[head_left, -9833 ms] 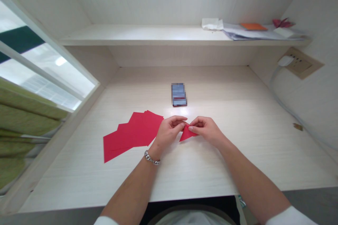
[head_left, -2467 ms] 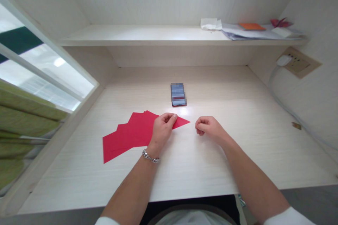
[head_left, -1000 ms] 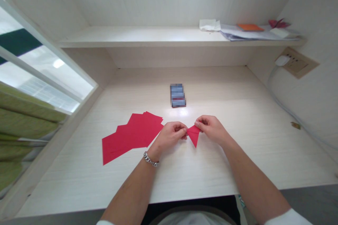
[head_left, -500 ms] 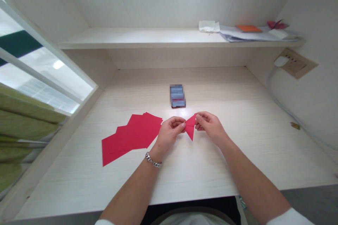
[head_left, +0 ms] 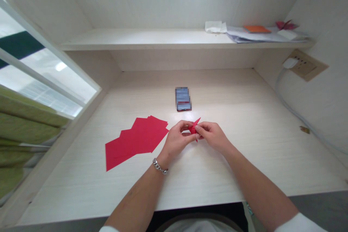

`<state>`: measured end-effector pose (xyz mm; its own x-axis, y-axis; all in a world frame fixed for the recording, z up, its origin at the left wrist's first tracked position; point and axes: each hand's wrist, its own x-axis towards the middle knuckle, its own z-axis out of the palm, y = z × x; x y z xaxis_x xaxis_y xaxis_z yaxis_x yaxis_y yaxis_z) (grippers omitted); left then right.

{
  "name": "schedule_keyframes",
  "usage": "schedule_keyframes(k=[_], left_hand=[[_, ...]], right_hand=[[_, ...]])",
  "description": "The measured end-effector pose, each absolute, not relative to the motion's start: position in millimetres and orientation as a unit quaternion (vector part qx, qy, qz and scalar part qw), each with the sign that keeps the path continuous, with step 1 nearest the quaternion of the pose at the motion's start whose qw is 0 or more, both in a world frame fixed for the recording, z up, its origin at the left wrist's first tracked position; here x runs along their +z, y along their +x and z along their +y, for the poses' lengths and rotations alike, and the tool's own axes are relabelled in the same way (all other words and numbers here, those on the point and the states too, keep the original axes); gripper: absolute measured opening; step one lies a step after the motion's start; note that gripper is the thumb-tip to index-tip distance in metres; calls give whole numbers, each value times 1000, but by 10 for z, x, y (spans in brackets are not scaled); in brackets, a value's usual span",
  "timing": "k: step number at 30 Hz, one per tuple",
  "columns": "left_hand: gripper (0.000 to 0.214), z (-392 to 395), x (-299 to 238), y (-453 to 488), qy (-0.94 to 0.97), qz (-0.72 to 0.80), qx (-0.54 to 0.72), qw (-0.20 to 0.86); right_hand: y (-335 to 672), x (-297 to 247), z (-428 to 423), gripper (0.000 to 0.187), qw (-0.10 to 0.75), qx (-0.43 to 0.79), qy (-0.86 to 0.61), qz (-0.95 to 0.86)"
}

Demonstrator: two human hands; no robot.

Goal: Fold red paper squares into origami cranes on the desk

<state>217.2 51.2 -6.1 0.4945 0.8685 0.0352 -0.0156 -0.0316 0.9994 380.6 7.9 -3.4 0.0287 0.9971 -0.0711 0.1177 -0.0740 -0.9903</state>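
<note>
near edge first: forearms come in over the near edge of the surface (head_left: 233, 96), silver bracelet (head_left: 160, 166) on the left wrist. forearms look low over the surface, probably to steady fine finger work.

mid-surface, roughly between left and right edges: left hand (head_left: 177, 138) and right hand (head_left: 214, 136) meet on one small folded red paper (head_left: 193, 129). fingers of both clamped on it: left from the left side with its thumb along the near side, right thumb pressing on top. one point sticks out toward the far edge, another toward the near edge. two-sided grip likely there because thin paper springs open; opposed thumbs would hold the layers shut. exact folds hidden by fingers.

toward the left edge: overlapping red sheets (head_left: 138, 137), flat, fanned, right tip just beside the left hand; can't tell if touching. parked aside, i'd guess, for working room but in reach.

past the hands, toward the far edge: phone (head_left: 183, 98) flat, screen up but pixelated. seems set there to be readable without a hand on it.

above the far edge: shelf (head_left: 136, 38), with papers (head_left: 237, 37) and orange sheet (head_left: 257, 29) toward its right end, probably stored clear of the work.
</note>
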Motion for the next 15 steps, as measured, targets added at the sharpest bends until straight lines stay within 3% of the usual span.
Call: schedule_keyframes(k=[15], left_hand=[[36, 544, -67, 2164, 514, 308, 360, 715]], right_hand=[[3798, -46, 109, 34, 478, 514, -539, -466]])
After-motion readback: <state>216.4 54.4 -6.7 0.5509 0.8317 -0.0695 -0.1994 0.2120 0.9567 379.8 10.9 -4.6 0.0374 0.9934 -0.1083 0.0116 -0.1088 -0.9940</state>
